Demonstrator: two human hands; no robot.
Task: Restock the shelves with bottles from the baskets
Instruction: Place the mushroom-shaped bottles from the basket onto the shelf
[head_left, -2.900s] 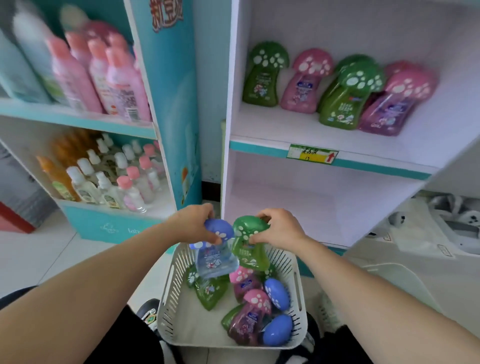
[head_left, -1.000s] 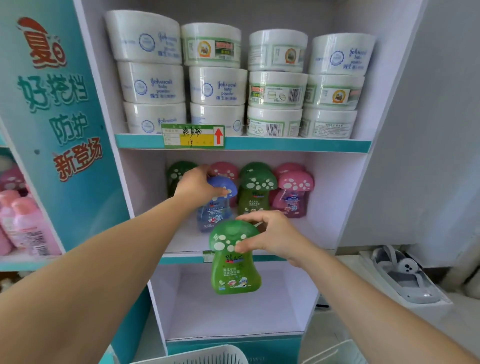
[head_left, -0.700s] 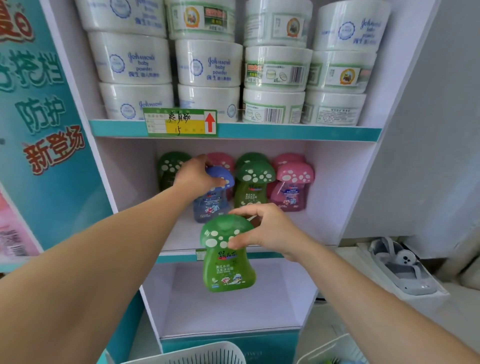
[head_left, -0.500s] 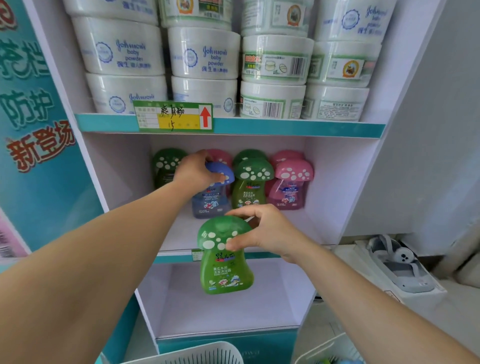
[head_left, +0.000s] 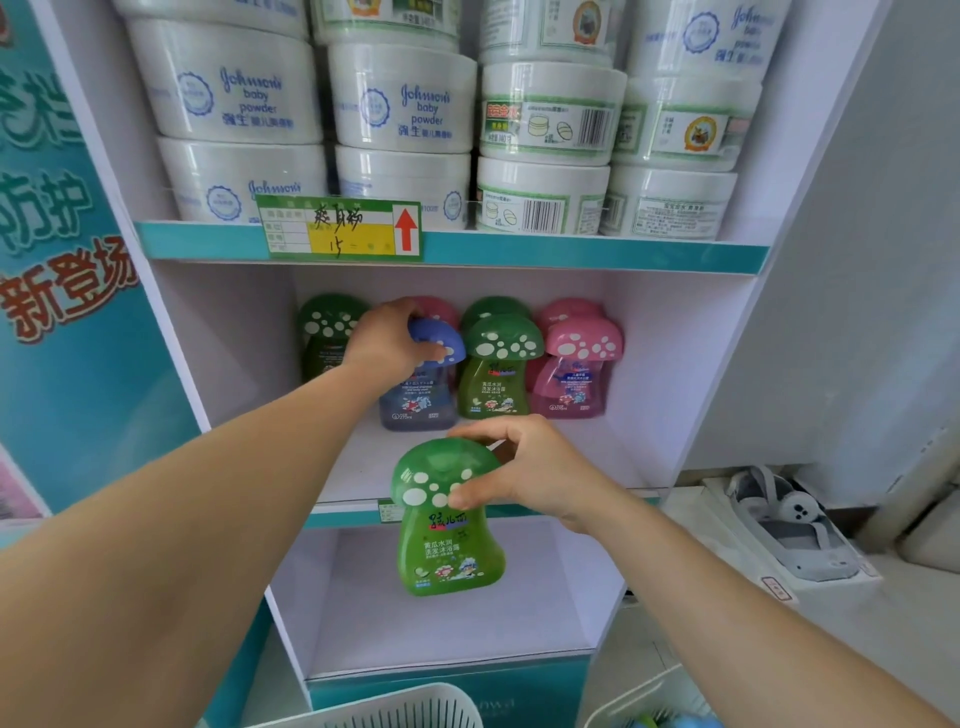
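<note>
Blue mushroom-capped plastic bottle (head_left: 421, 397) stands upright on the white middle shelf (head_left: 597, 457), just left of a shelved green mushroom-capped bottle (head_left: 496, 384). Your left hand (head_left: 387, 343) curls over its cap, gripping it. Your right hand (head_left: 535, 473) pinches the cap of a second green mushroom-capped plastic bottle (head_left: 449, 545), held upright in the air at the near edge of that shelf. A white slotted basket (head_left: 395, 709) sits below.

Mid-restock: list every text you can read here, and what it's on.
"Johnson's baby powder": white tubs, top shelf.
"15", by a red up arrow: price tag on the shelf edge.
"新登场": teal side panel.
"青瓜水润 洗发沐浴露": green bottle in the right hand.
Too small to read: blue bottle the left hand grips, other shelved bottles, barcoded tubs.
</note>
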